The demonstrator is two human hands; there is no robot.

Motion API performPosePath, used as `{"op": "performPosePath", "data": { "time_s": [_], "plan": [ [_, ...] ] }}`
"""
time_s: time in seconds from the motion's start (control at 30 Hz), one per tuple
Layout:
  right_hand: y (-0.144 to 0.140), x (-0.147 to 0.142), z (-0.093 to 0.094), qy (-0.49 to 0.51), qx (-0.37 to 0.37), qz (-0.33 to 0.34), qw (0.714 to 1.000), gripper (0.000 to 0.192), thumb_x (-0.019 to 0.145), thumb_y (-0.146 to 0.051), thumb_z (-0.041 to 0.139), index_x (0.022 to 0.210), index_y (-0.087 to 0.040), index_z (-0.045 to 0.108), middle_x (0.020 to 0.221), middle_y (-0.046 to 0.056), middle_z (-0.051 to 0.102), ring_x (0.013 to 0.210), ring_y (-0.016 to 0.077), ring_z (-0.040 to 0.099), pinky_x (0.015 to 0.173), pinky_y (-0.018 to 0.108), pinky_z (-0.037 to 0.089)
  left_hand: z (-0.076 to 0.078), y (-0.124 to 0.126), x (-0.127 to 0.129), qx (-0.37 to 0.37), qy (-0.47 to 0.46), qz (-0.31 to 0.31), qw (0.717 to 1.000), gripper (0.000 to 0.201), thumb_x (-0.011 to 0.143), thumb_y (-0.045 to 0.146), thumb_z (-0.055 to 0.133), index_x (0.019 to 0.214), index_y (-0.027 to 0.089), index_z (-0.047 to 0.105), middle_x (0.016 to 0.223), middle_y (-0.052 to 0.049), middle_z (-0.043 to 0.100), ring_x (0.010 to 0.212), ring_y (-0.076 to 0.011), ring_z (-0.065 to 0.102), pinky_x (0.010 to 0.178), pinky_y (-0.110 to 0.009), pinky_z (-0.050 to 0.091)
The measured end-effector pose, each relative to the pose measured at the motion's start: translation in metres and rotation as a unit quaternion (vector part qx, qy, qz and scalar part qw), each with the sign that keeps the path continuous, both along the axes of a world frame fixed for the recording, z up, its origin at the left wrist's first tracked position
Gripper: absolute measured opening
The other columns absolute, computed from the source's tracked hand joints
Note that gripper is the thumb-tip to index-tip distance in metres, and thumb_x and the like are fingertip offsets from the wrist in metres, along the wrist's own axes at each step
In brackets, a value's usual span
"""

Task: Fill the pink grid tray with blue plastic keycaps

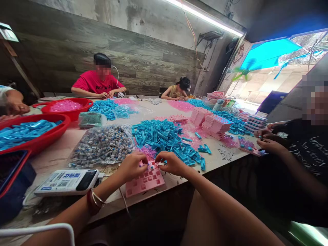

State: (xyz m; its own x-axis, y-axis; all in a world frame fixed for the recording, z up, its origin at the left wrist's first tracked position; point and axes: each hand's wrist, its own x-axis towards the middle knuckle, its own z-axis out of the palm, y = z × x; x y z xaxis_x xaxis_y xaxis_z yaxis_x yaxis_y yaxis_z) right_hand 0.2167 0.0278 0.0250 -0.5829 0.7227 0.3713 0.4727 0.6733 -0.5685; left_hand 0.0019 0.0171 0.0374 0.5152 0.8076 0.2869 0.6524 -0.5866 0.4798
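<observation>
Pinching together over the far end of a pink tray (145, 181), the left hand (132, 165) and right hand (173, 163) curl their fingertips on something too small to make out. Both stay just beside the blue clip pile (164, 138), within easy reach, with the bagged grey parts (102, 145) leftward on the table (56, 155).

Pink tray (145, 181), blue clips (164, 138)

Small assembly workshop: a long worktable (58, 155) heaped with blue plastic parts (164, 138), stacked pink trays (216, 124) and red tubs (41, 140); several seated workers, bare concrete wall (153, 20), strip light (205, 17).
</observation>
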Motion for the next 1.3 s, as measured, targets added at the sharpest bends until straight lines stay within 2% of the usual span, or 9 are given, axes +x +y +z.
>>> {"op": "performPosePath", "data": {
  "time_s": [0.27, 0.53, 0.8, 1.3],
  "plan": [
    [-0.001, -0.002, 0.001, -0.002, -0.001, -0.001, 1.000, 0.021, 0.065, 0.000, 0.061, 0.080, -0.015, 0.063, 0.079, 0.002, 0.064, 0.071, 0.0121, 0.057, 0.065, 0.022, 0.046, -0.003, 0.002, 0.000, -0.007, 0.007, -0.017, 1.000, 0.007, 0.073, 0.021, 0.058, 0.073, 0.019, 0.065, 0.080, -0.002, 0.064, 0.080, -0.0174, 0.056, 0.073, -0.028, 0.040],
    [-0.001, -0.014, -0.007, 0.018, 0.024, 0.023, 0.999, 0.022, 0.065, 0.001, 0.061, 0.080, -0.014, 0.062, 0.078, 0.002, 0.063, 0.070, 0.0125, 0.058, 0.065, 0.022, 0.047, -0.007, 0.002, 0.001, 0.001, 0.013, -0.010, 1.000, 0.009, 0.073, 0.023, 0.056, 0.081, 0.018, 0.059, 0.080, -0.002, 0.060, 0.078, -0.0180, 0.054, 0.069, -0.028, 0.039],
    [0.001, -0.015, -0.008, 0.006, 0.028, 0.031, 0.999, 0.023, 0.065, 0.002, 0.062, 0.080, -0.015, 0.063, 0.078, 0.002, 0.065, 0.072, 0.0136, 0.060, 0.066, 0.023, 0.047, -0.011, 0.003, 0.003, 0.004, 0.017, -0.006, 1.000, 0.010, 0.074, 0.025, 0.056, 0.081, 0.018, 0.055, 0.082, -0.003, 0.060, 0.078, -0.0189, 0.054, 0.069, -0.029, 0.039],
    [0.000, -0.017, -0.006, 0.018, 0.019, 0.048, 0.999, 0.021, 0.066, 0.001, 0.062, 0.080, -0.015, 0.065, 0.080, 0.003, 0.068, 0.077, 0.0151, 0.063, 0.072, 0.024, 0.049, -0.014, 0.001, 0.006, 0.000, -0.035, -0.009, 0.999, 0.013, 0.072, 0.020, 0.060, 0.084, 0.019, 0.054, 0.083, -0.002, 0.061, 0.078, -0.0182, 0.056, 0.069, -0.029, 0.040]
  ]
}}
